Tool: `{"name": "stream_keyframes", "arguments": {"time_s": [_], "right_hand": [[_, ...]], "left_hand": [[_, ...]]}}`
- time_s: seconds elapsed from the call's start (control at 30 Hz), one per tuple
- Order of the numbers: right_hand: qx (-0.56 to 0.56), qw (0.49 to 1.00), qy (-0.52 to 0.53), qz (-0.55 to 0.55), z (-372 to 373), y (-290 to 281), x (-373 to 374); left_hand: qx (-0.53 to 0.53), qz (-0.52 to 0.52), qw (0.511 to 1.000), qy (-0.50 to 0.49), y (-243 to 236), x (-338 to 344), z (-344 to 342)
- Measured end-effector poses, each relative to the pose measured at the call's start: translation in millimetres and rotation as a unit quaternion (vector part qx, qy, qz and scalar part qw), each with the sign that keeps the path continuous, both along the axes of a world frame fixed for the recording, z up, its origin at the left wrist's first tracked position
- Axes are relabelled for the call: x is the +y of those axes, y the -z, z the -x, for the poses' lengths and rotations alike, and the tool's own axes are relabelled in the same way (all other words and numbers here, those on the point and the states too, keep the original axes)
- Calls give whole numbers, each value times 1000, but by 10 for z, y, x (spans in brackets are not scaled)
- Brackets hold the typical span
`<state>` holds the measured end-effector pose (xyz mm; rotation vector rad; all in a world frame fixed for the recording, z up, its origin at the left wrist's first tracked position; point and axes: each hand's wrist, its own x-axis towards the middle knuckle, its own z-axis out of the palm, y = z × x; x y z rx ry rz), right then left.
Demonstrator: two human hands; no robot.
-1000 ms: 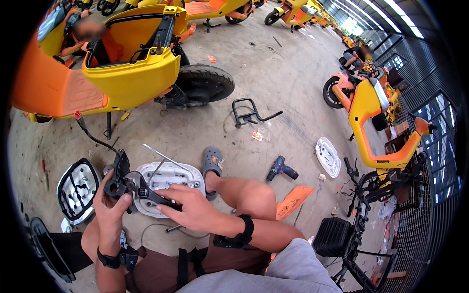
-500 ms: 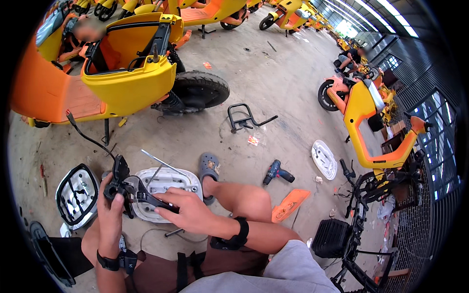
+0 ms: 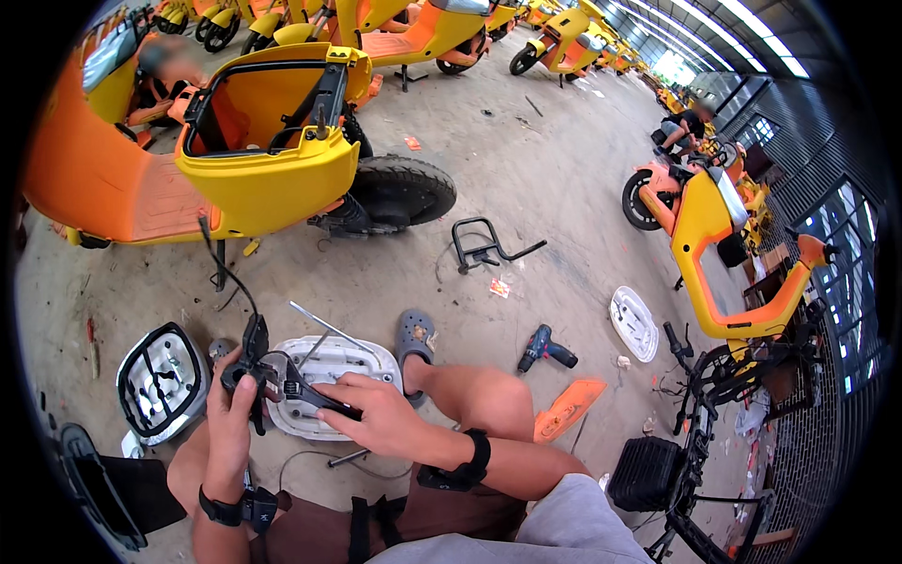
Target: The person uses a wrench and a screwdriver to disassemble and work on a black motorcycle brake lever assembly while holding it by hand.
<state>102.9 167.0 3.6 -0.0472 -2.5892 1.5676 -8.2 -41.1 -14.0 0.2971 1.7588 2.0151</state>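
My left hand [image 3: 225,414] is closed round a black mechanical part [image 3: 252,350], with a black cable rising from its top. My right hand [image 3: 383,418] grips the black handle of an adjustable wrench [image 3: 293,386]. The wrench's grey head meets the side of the black part, though the exact contact is too small to tell. Below both hands lies a white plastic shell [image 3: 378,355], hollow side up and partly covered by them. A thin metal rod [image 3: 319,318] rests across its far edge.
Beside my left leg is a white shell with a black rim [image 3: 200,376]. A cordless drill [image 3: 545,350], an orange panel [image 3: 568,409] and a bent black frame [image 3: 481,252] lie on the floor. A yellow-orange scooter [image 3: 272,188] stands ahead; a stripped scooter frame [image 3: 691,423] is at right.
The whole scene has shifted slightly right and down in the view. Both hands keep their hold on the black part and the wrench, with the wrench still against the part.
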Motion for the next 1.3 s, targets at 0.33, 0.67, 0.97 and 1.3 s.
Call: {"name": "stream_keyframes", "arguments": {"time_s": [0.33,0.67,0.97,1.3], "right_hand": [[41,999,23,-11,-14,84,52],[-107,986,16,125,17,-28,39],[-101,970,-70,210,22,16,62],[-191,932,-74,299,9,-230,120]], "left_hand": [[3,18,999,-38,-10,58,-12],[11,-10,999,-38,-183,36,31],[-4,-20,998,-53,-215,-46,21],[20,-94,995,-30,-83,-31,74]]}}
